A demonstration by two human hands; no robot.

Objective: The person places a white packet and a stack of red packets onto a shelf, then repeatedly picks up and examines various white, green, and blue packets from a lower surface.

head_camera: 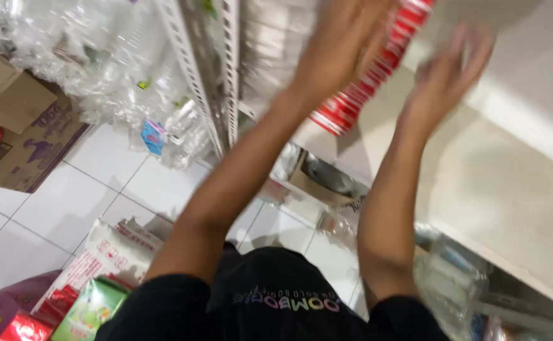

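Observation:
Both my arms reach up toward a white shelf (510, 183). My left hand (339, 41) grips a long red and white package (358, 95) that slants across the shelf's edge. The hand covers the package's upper middle. My right hand (450, 72) is just to the right of the package, fingers spread, with nothing seen in it. Whether it touches the package is unclear, as both hands and the package are motion-blurred.
A slotted metal shelf upright (226, 76) stands left of my arms, with clear plastic-wrapped goods (93, 63) beside it. A cardboard box (27, 136) sits on the white tile floor (55, 208). Red and green packets (87, 306) lie at lower left.

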